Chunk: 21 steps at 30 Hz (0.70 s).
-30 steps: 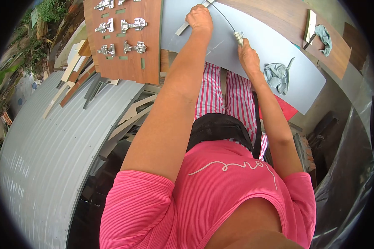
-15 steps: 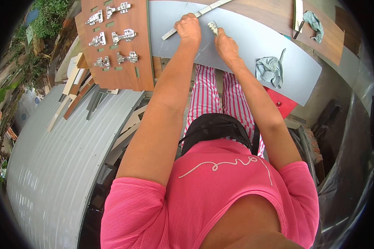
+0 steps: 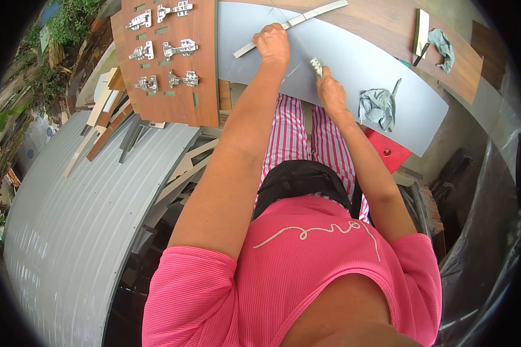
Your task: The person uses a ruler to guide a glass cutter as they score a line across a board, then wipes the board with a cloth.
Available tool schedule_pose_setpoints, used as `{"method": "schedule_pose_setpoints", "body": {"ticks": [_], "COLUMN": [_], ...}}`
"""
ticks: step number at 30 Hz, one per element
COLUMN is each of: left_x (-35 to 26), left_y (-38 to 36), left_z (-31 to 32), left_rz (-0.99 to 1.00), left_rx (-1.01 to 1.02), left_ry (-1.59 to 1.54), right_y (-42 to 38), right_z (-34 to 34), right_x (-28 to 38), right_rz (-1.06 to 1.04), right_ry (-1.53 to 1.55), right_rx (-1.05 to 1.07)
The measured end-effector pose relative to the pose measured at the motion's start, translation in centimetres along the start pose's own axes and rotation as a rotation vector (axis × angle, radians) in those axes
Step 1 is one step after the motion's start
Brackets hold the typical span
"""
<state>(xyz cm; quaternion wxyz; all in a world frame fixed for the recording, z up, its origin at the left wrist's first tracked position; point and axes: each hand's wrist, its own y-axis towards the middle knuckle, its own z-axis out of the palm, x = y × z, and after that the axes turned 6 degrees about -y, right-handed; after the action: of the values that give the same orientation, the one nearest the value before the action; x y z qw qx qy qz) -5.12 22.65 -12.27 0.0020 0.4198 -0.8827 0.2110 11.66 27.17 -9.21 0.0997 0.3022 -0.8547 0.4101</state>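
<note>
A long, narrow, pale strip [image 3: 316, 11] lies slantwise on a grey-blue panel [image 3: 336, 43]. My left hand [image 3: 271, 44] is closed over the strip near its lower left part, pressing it against the panel. To the right, my right hand [image 3: 331, 92] grips a short tool [image 3: 316, 67] with a pale, mottled end pointing up and away from me. The fingers hide the rest of the tool, so its kind cannot be made out. The tool is apart from the strip, over the panel's near edge. A crumpled grey-green cloth [image 3: 378, 108] rests right of my right hand.
On the left, a brown wooden board [image 3: 121, 43] carries several metal hinges [image 3: 180, 48]. Wood offcuts [image 3: 101, 118] lie on a corrugated metal sheet [image 3: 81, 208]. A second cloth [image 3: 441, 50] sits on a brown board at the upper right. A red stool [image 3: 388, 151] shows beneath the panel.
My right hand has drawn back toward my body and to the right with the tool, away from the strip. My left hand stays on the strip. The view has shifted slightly.
</note>
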Motion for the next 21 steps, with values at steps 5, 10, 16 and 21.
{"method": "schedule_pose_setpoints", "body": {"ticks": [5,10,16,21], "left_x": [0.1,0.2,0.2,0.1], "left_y": [0.2,0.1,0.1,0.1], "left_z": [0.2,0.0,0.7,0.6], "left_rz": [-0.001,0.023,0.015,0.024], "left_rx": [-0.016,0.021,-0.073,-0.03], "left_ry": [-0.01,-0.002,0.007,-0.001], "right_y": [0.4,4.8,-2.9,4.8], "right_z": [-0.4,-1.3,0.4,-1.3], "right_x": [0.6,3.7,-1.1,4.0], "right_rz": [0.004,-0.059,0.077,-0.059], "right_ry": [-0.002,0.03,-0.006,0.024], "right_rx": [0.011,-0.036,0.042,-0.068]}}
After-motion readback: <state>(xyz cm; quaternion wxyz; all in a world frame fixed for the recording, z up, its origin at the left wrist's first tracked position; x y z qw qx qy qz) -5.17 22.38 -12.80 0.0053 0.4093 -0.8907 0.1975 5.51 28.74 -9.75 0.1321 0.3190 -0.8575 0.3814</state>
